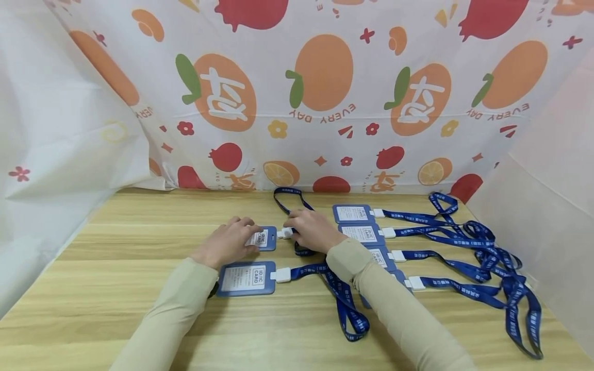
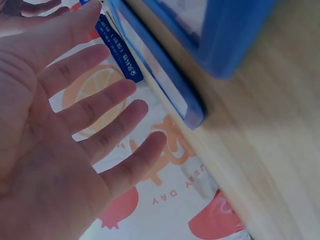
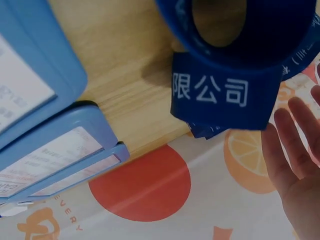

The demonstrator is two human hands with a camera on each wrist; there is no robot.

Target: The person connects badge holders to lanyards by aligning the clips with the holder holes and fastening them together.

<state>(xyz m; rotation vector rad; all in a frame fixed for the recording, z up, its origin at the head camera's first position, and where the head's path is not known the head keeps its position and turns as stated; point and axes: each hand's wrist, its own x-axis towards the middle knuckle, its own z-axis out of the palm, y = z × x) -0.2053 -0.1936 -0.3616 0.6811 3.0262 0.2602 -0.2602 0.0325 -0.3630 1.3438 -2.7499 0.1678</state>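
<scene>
My left hand [image 1: 232,239] lies over the left part of a blue ID card holder [image 1: 268,242], its fingers spread in the left wrist view. At that holder's right end, my right hand [image 1: 315,229] pinches the white clip [image 1: 286,233] of a blue lanyard, though the thumb's contact is mostly hidden. The lanyard's strap [image 1: 284,191] loops behind and below the right hand; in the right wrist view, a printed strap [image 3: 215,95] hangs beside its extended fingers. Nearer me lies another blue card holder [image 1: 248,278], flat, its white clip [image 1: 282,275] and strap pointing right.
To the right, several blue card holders [image 1: 352,214] lie in a column, the lower ones partly hidden by my right sleeve. Their lanyards [image 1: 492,257] trail rightward in tangled loops. A fruit-printed cloth [image 1: 320,129] hangs behind the wooden table [image 1: 116,288].
</scene>
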